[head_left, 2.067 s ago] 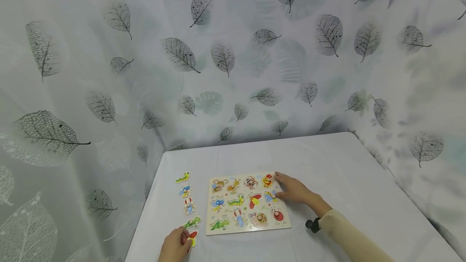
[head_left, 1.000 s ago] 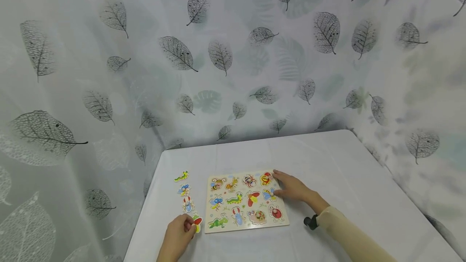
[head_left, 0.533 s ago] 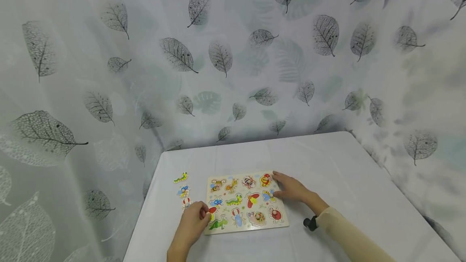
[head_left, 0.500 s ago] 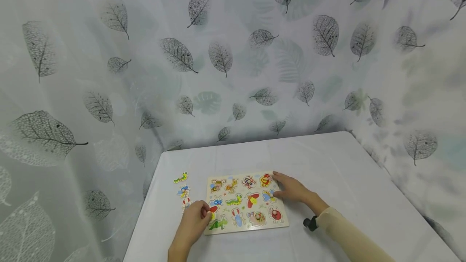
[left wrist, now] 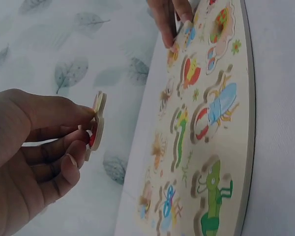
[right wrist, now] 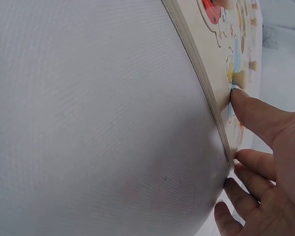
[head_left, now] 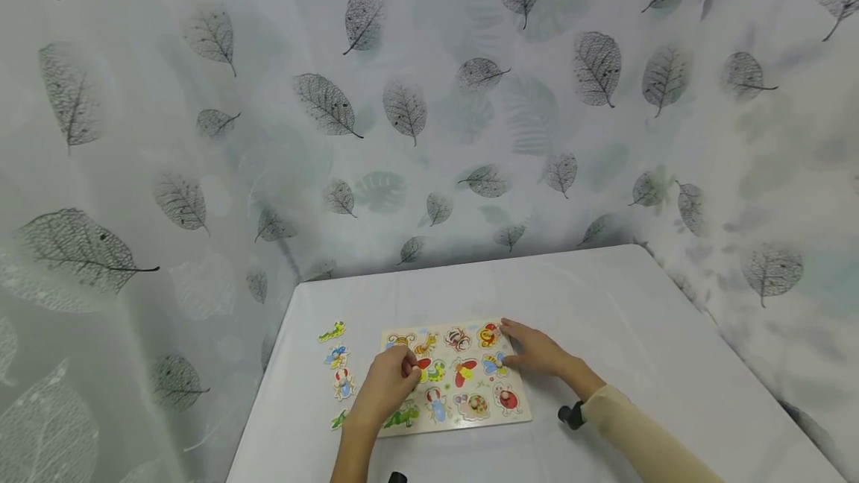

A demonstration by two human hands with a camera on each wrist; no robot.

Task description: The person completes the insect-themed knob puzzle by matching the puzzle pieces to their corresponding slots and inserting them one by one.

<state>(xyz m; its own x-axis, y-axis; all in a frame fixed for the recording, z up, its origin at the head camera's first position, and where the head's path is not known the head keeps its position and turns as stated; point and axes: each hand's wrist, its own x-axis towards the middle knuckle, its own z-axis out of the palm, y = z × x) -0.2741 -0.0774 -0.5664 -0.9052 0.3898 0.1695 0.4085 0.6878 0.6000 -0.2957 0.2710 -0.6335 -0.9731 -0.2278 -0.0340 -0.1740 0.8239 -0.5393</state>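
My left hand (head_left: 385,386) pinches a red-and-yellow winged insect puzzle piece (left wrist: 99,123) between thumb and fingers. In the left wrist view the piece stands on edge, apart from the wooden puzzle board (left wrist: 243,142). From the head view, that hand covers part of the board's left side. My right hand (head_left: 540,349) rests at the board's right edge. Its thumb touches the board's face beside a knob, and its other fingers lie along the edge and corner (right wrist: 231,160). Several knobbed insect pieces sit in the board, such as a ladybug (head_left: 506,398).
Left of the board lie loose pieces in a column: a caterpillar (head_left: 332,332), a blue-winged insect (head_left: 337,355), a red-horned beetle (head_left: 344,384) and a partly hidden green insect (head_left: 338,419). A white cloth covers the table (head_left: 570,282). Leaf-print curtains (head_left: 429,133) hang behind and beside it.
My left hand has picked the red-winged piece up from the column's near end and carried it right and away from me, over the board. My right hand stays at the board's edge.
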